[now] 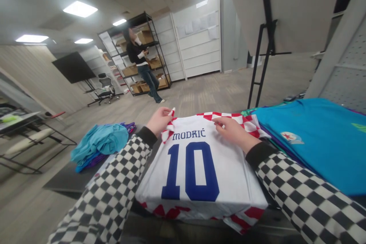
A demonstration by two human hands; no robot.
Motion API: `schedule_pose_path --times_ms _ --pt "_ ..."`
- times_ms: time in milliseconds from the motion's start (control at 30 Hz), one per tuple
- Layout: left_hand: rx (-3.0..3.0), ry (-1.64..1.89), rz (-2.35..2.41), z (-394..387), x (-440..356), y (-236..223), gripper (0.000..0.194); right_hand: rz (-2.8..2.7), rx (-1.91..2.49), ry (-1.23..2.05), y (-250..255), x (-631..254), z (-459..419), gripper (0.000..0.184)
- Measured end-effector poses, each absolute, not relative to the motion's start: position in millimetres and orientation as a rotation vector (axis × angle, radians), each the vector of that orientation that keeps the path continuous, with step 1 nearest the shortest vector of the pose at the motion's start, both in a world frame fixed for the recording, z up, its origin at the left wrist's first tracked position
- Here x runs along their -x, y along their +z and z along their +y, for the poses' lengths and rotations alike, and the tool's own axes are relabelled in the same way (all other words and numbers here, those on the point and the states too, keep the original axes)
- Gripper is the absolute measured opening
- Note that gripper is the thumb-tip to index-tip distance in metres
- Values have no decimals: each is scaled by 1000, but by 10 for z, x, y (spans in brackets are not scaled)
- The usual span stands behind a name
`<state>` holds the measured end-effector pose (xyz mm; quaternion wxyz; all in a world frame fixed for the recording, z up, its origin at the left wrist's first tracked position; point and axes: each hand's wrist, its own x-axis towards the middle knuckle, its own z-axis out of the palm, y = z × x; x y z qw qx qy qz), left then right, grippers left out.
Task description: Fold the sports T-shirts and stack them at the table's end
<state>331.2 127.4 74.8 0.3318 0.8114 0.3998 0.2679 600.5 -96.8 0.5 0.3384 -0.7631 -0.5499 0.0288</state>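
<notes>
Left hand (158,121), right hand (233,132) pinching jersey (197,171)

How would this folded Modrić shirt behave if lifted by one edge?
Probably floppy: the shirt buckles where the left hand and right hand pinch its checkered edge, so it would likely sag and unfold. It looks light for its size, and may slide on the dark table.

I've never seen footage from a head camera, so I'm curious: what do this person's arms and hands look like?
The left sleeve and right sleeve have a black-and-white checkerboard pattern and end in plain black cuffs. The left hand and right hand are bare, with no gloves.
</notes>
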Motion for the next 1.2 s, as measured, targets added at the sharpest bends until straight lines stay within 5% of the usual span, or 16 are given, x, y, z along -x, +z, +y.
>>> schedule_pose_path --times_ms 133,400,867,1033,1200 --pt "-1747 349 622 889 -3652 555 73 -1437 1953 117 -27 -5991 -999 43" --pt "-2241 646 1092 1680 -3244 273 31 -1821 1770 -14 31 -5747 -1013 42" --pt "-2402 539 1459 2365 -3433 -58 27 -2176 1807 306 -6 -5551 -972 62" --pt "-2497 630 1547 2230 -3373 54 37 -2185 1849 311 -4 -5568 -915 64" --pt "-2418 932 1436 1700 -2889 271 25 -2184 1893 301 -30 -5597 -874 67"
